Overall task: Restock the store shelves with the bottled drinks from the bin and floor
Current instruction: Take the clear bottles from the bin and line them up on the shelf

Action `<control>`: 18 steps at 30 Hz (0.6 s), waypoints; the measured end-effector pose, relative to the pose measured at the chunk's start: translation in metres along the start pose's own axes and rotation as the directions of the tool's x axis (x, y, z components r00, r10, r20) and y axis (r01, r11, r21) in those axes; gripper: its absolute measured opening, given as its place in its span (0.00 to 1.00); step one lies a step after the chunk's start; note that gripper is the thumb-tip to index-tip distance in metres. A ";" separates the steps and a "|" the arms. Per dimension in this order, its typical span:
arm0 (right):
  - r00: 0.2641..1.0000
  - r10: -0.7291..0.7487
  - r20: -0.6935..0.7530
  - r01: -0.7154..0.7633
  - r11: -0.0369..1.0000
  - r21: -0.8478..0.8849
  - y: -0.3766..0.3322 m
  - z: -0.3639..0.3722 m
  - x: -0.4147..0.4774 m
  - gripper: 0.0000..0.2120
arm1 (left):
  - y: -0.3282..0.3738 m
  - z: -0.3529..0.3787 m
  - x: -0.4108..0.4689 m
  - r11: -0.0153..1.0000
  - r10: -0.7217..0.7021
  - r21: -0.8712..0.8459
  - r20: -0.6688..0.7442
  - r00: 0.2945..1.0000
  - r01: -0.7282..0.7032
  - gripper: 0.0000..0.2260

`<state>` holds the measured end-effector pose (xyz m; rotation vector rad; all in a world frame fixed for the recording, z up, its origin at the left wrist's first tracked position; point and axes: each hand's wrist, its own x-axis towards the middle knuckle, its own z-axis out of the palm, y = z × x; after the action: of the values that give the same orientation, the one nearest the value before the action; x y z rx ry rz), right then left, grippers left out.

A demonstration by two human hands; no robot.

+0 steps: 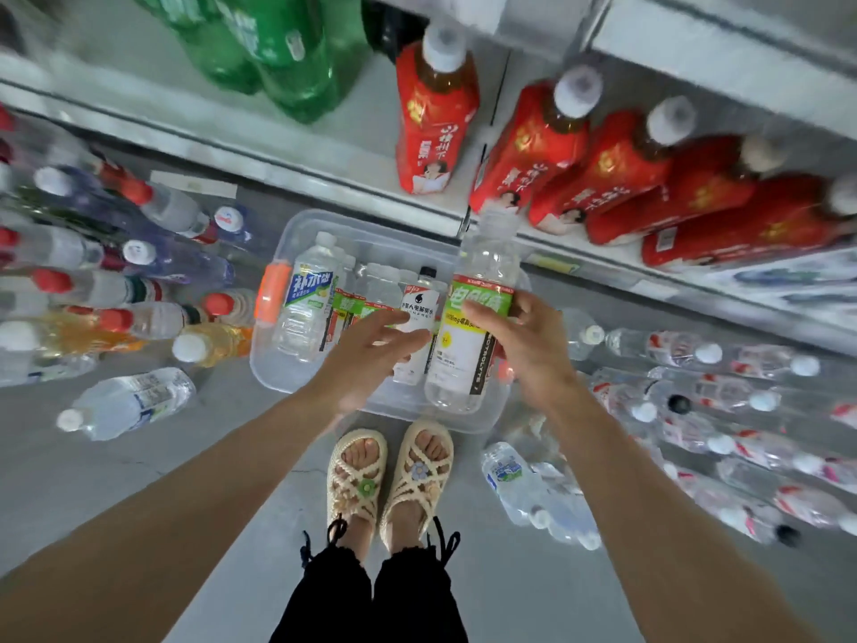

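Floor, left: mixed bottles [92,280], red and white caps, crowded together.
Floor, centre: clear bin [266,371] holding upright drinks.
Left grip [371,350]: wide, fingers spread above the bin, holding nothing.
Green-labelled bottle [468,327]: upright, raised over the bin's right end, cap near the shelf [352,132] edge.
Right grip [524,341]: wrapped round that bottle's label.
Shelf, right: red-labelled bottles [603,169] in a row.
Floor, right: water bottles [719,401], massed.

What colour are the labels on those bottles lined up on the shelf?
Red, on the shelf bottles, with white caps; seen in the head view.
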<state>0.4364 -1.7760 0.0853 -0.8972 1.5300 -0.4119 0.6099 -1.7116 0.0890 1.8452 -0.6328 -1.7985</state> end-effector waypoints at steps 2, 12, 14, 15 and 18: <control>0.998 -0.058 0.026 0.058 0.998 -0.005 -0.049 -0.005 -0.036 0.11 | 0.039 -0.005 -0.039 0.999 0.048 0.002 0.033 0.998 -0.048 0.19; 0.891 -0.401 0.211 0.416 0.909 -0.029 -0.300 -0.020 -0.245 0.15 | 0.233 -0.045 -0.272 0.932 0.351 0.061 0.103 0.931 -0.358 0.20; 0.843 -0.490 0.222 0.509 0.860 -0.039 -0.350 -0.020 -0.286 0.15 | 0.269 -0.056 -0.320 0.892 0.443 0.076 0.056 0.895 -0.446 0.18; 0.820 -0.524 0.230 0.544 0.839 -0.027 -0.371 -0.019 -0.302 0.15 | 0.283 -0.061 -0.339 0.874 0.479 0.077 0.035 0.877 -0.480 0.17; 0.724 -0.635 0.271 0.661 0.751 -0.007 -0.440 -0.018 -0.368 0.13 | 0.333 -0.080 -0.415 0.791 0.608 0.127 -0.053 0.792 -0.599 0.18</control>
<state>0.5295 -1.7880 0.6519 -1.5177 0.9641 -0.6960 0.6806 -1.7062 0.6225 1.5244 -1.1493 -1.2609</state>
